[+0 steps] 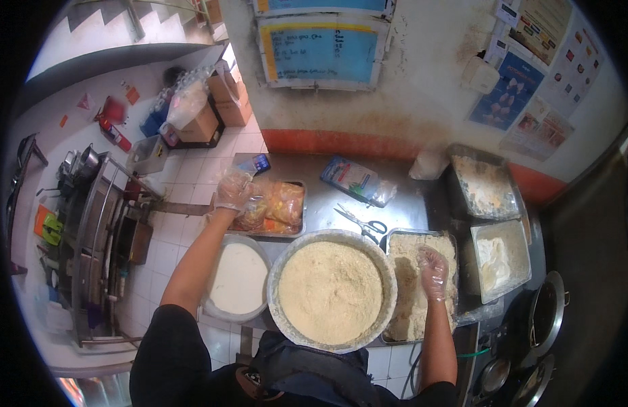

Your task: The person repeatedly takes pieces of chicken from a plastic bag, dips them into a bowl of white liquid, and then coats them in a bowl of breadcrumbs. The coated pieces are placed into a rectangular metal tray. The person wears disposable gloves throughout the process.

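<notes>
My left hand (234, 190), in a clear plastic glove, is at the left end of a metal tray (304, 208) with bagged, orange-marinated meat (283, 203). My right hand (434, 264), also gloved, is over a rectangular tray (390, 336) of crumb-coated pieces, its fingers at the coating; whether it holds a piece cannot be told. Between my arms stands a large round metal basin (275, 305) filled with pale breading flour (329, 290). To its left is a round tub (207, 310) of white liquid batter (240, 279).
Black-handled scissors (363, 222) and a printed plastic package (352, 177) lie on the steel table (314, 168). A phone (261, 162) is at the back left. At right stand a deep crusted container (484, 185), a container of white paste (497, 262) and a large pan (547, 313).
</notes>
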The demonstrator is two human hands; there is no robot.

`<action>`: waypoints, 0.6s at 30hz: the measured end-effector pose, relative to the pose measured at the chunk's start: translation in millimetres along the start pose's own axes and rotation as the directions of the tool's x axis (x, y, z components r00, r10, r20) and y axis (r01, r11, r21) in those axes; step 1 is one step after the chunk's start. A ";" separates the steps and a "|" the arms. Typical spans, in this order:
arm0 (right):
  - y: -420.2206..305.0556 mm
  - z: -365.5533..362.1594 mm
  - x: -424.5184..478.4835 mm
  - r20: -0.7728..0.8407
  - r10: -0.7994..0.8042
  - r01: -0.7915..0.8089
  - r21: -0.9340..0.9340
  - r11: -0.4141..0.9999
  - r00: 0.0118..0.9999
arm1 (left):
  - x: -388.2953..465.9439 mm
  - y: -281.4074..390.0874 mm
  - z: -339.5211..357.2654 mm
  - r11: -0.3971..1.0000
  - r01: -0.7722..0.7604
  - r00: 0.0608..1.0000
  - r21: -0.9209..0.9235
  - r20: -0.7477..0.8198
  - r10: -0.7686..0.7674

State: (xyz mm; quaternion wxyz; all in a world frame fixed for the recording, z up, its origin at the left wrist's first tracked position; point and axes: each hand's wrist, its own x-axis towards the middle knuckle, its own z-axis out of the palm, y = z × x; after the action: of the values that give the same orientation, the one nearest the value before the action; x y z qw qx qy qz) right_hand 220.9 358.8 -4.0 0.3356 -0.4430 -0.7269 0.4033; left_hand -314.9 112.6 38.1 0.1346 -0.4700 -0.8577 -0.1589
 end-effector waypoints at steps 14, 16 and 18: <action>-116.4 95.3 31.9 0.139 -0.244 0.231 0.104 0.967 0.960 | 12.7 10.2 -32.9 -0.485 0.459 0.765 -0.744 0.609 -0.210; -161.9 124.8 20.7 0.210 -0.304 0.273 0.166 0.948 0.929 | 2.3 40.9 -55.6 -0.562 0.439 0.735 -0.701 0.640 -0.225; -185.6 153.2 9.7 0.488 -0.248 0.023 0.421 0.907 0.837 | -8.1 87.9 -84.5 -0.551 0.494 0.696 -0.672 0.686 -0.212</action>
State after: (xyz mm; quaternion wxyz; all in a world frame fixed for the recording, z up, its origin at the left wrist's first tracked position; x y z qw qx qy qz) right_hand 18.4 271.0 92.4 0.2325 -0.1826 -0.7235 0.6238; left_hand -229.2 117.3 125.0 -0.4472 -0.0144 -0.4632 -0.7650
